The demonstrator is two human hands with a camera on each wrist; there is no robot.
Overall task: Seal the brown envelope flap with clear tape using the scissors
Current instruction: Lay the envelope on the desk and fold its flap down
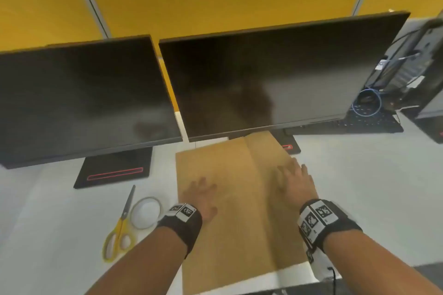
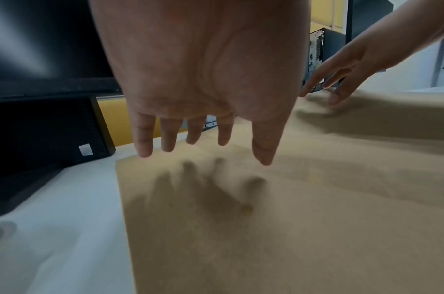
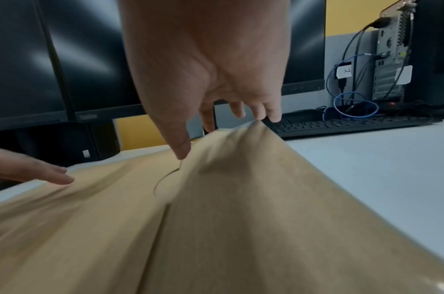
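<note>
A large brown envelope [image 1: 235,199] lies lengthwise on the white desk [image 1: 359,187], with a long fold seam running down its middle. My left hand [image 1: 201,190] hovers just over its left half, fingers straight and spread, casting a shadow on the paper [image 2: 291,218]. My right hand [image 1: 292,175] is on the right half, where the flap [image 3: 240,199] bulges upward; the thumb [image 3: 181,153] touches the paper and the fingers reach its raised far edge. Yellow-handled scissors [image 1: 122,220] and a clear tape roll [image 1: 143,199] lie left of my left wrist, untouched.
Two dark monitors [image 1: 263,79] on black stands [image 1: 115,170] stand right behind the envelope. A black keyboard [image 1: 374,123], coiled blue cable and a computer tower [image 1: 412,55] sit at the back right. The desk's front edge runs under my right forearm.
</note>
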